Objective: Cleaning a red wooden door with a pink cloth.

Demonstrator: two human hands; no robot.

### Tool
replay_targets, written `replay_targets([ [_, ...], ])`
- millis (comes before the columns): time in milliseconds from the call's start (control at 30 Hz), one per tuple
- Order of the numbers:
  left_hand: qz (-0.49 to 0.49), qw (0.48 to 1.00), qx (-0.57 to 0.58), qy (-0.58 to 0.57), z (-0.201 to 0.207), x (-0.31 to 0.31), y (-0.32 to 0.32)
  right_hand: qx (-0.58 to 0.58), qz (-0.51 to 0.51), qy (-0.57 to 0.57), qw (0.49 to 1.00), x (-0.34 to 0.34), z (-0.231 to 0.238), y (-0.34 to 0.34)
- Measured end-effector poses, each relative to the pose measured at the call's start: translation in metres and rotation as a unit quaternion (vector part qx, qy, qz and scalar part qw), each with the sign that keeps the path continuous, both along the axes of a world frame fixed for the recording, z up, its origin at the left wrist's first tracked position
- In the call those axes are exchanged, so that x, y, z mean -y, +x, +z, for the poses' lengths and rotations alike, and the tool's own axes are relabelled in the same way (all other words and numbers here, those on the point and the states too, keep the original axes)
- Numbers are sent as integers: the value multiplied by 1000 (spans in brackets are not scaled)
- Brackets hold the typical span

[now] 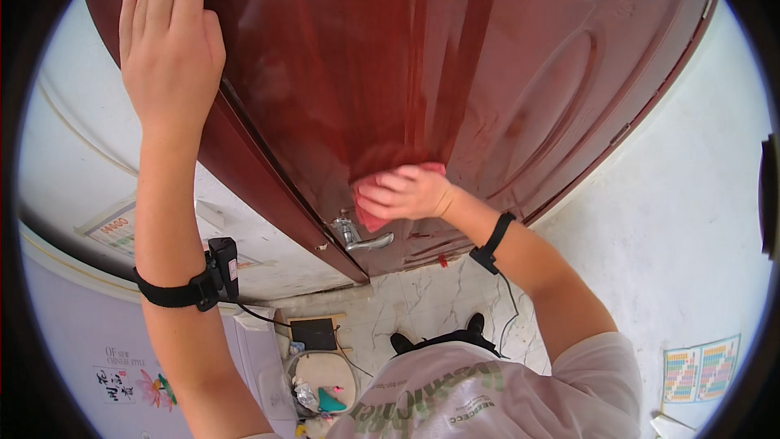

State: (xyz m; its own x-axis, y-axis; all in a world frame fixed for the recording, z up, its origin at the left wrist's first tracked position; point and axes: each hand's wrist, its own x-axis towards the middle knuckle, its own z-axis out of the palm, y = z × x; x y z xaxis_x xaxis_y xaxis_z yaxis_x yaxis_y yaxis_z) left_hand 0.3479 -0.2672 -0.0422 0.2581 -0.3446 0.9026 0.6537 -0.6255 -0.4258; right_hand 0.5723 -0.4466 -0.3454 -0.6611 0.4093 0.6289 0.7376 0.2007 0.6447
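A pinkish-red cloth [371, 219] lies against the dark red panelled door [341, 57], gripped under the bent fingers of my right hand [416, 193]. Just below that hand is the silver lever handle [367, 241] of the door. My left hand [172, 53] is raised at the upper left, flat with its fingers stretched out over the red door frame [244, 142]. It holds nothing. Black straps with small devices circle both forearms.
White walls stand on both sides of the door, with a coloured chart [701, 370] at the lower right. A round bin [325, 378] and a small dark board [315, 332] are on the marbled floor. Cables [268, 321] hang from the arm straps.
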Motion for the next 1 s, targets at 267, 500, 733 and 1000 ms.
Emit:
replay_targets([
  [267,-24,1000,1,-9,0,9,-3,87,-22,-135,987,14,-58,1],
  [500,-22,999,-9,-29,3,12,-12,38,-55,-20,998,35,104,15],
  [733,-26,999,-14,-36,4,10,-8,-70,-120,145,980,49,281,21],
  [1000,-25,998,-36,-51,4,9,-14,-102,-116,253,955,44,357,28],
])
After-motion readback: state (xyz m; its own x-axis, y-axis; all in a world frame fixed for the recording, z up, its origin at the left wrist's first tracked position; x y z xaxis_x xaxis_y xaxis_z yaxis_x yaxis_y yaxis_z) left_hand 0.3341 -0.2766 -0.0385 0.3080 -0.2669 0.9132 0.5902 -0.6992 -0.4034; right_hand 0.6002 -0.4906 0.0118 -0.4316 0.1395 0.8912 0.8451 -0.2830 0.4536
